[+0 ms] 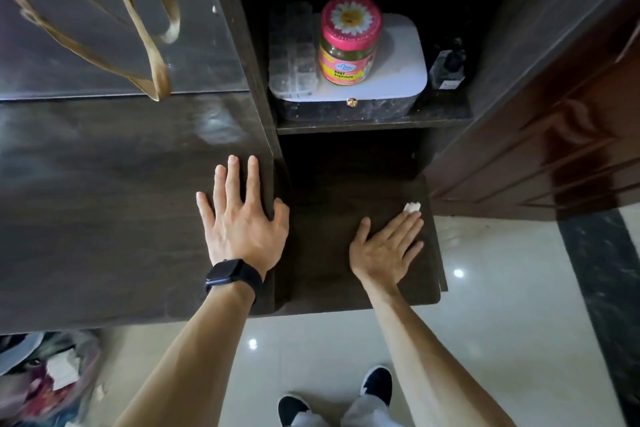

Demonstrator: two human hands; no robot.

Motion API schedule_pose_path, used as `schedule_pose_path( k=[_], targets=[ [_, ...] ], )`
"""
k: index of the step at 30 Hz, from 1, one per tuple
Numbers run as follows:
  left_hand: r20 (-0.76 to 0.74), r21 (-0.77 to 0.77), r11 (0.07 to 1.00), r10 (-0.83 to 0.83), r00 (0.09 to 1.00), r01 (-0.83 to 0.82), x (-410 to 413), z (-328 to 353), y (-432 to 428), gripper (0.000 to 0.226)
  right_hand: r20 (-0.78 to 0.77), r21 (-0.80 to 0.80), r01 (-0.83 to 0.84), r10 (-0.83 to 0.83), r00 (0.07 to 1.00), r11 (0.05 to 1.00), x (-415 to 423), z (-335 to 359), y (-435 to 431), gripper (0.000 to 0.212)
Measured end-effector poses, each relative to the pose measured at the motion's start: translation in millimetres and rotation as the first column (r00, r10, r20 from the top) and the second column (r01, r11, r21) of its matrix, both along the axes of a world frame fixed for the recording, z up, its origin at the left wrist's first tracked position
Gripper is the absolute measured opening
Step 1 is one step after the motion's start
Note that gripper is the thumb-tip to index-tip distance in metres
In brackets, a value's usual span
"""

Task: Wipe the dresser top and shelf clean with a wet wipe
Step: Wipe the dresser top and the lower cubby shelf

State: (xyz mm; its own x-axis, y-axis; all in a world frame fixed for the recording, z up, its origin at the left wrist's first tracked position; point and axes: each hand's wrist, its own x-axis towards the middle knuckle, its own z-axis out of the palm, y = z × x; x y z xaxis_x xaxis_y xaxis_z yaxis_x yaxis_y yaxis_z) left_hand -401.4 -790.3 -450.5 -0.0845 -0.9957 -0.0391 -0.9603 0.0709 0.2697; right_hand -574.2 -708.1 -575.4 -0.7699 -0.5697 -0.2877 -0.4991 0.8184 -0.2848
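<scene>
Wet wipe (412, 207) shows as a small white bunch peeking out past the fingertips of my right hand (384, 250), near the far right corner of the lower shelf (329, 191). That hand lies flat, palm down, with straight fingers pressing the wipe onto the dark wood; nothing is curled round it. My left hand (242, 218) rests spread and flat on the dresser top (104, 201) at its right edge, the thumb dropped over the side, and it holds nothing. A black watch (232, 276) sits on that wrist. On the upper shelf (374, 123) I see a white box (398, 73) with a pink-lidded jar (349, 42) standing on it, a clear plastic organiser (294, 52) at the jar's left and a small dark bottle (448, 68) beside the box on the right. A bag with gold straps (104, 28) stands at the back of the dresser top.
</scene>
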Motion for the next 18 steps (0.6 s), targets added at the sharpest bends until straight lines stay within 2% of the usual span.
schedule_pose_path(
  k=[3, 7, 12, 15, 18],
  targets=[
    [0.005, 0.019, 1.000, -0.003, 1.000, 0.003, -0.8, 2.7, -0.8, 0.074, -0.037, 0.041, -0.143, 0.144, 0.989, 0.989, 19.5, -1.2, 25.8, 0.084],
    [-0.002, 0.008, 1.000, 0.006, 1.000, -0.006, -0.9, 2.2, -0.3, 0.073, -0.091, 0.049, -0.299, 0.302, 0.949, 0.953, 10.1, -5.5, 1.6, 0.080],
    [-0.005, -0.006, 1.000, 0.003, 1.000, -0.003, 0.2, -0.6, -0.7, 0.072, -0.080, -0.001, -0.065, 0.065, 0.995, 0.998, -33.8, -9.3, -39.8, 0.079],
    [-0.001, -0.004, 1.000, 0.003, 1.000, -0.003, 0.6, -0.4, -0.3, 0.073, -0.073, 0.009, -0.033, 0.033, 0.997, 0.999, -55.5, -7.7, -23.7, 0.080],
    [0.003, -0.005, 1.000, -0.005, 1.000, 0.005, -0.2, 0.1, -0.9, 0.073, -0.060, 0.033, -0.045, 0.047, 0.997, 0.998, -44.2, -2.7, 40.9, 0.082]
  ],
)
